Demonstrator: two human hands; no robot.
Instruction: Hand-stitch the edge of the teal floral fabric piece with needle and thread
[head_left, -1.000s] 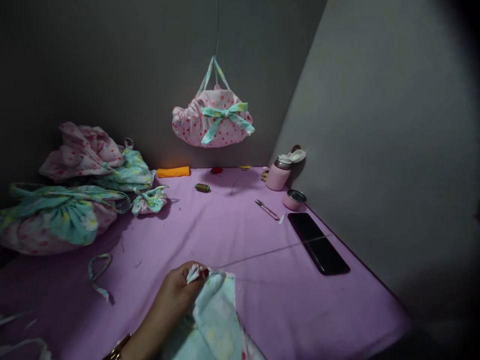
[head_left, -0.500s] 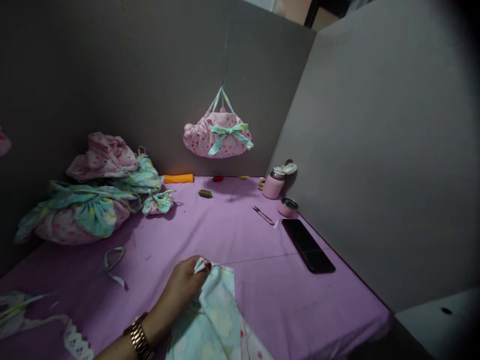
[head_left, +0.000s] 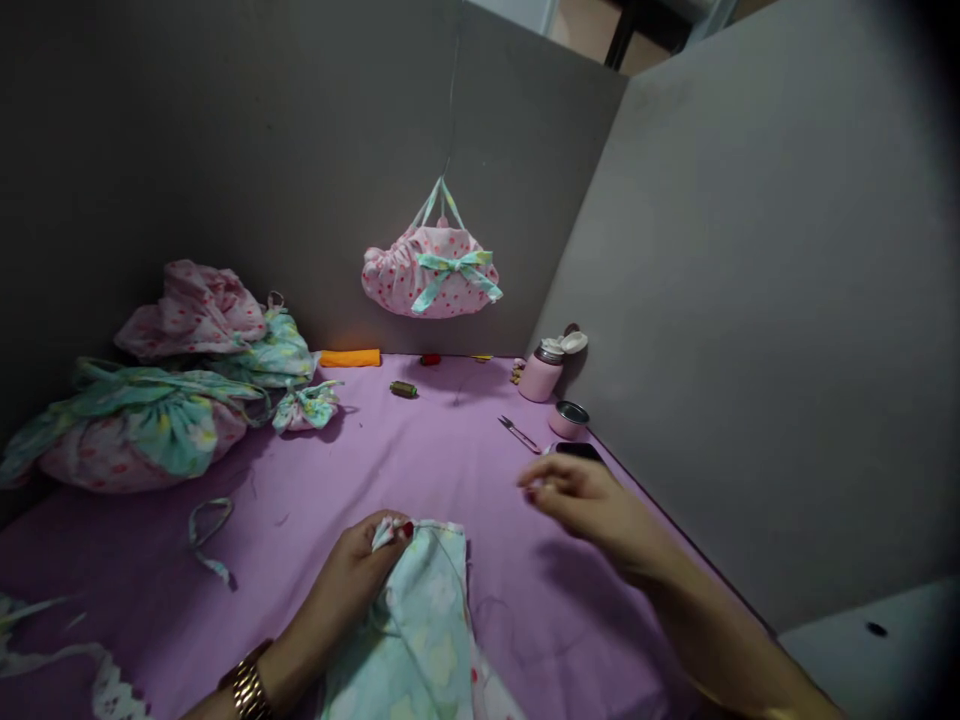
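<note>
My left hand is closed on the top corner of a mint green floral fabric piece, which has a stitched edge. A bunched bit of the cloth pokes out between its thumb and fingers. Pink dotted fabric shows along the cloth's lower right side. My right hand hovers over the table to the right of the cloth, apart from it, with thumb and fingers drawn together. Motion blurs it, and I cannot make out what lies between the fingertips. Loose dark thread lies faintly beside the cloth.
Thread snips, a pink tin, a pink jar and a partly hidden phone sit at right. Fabric pouches are heaped at left. A dotted pouch hangs at the back. A green spool lies on the purple cloth.
My right hand has come into view from the right and now covers most of the phone. The thread stretched rightward from the cloth has gone slack. My left hand keeps its grip.
</note>
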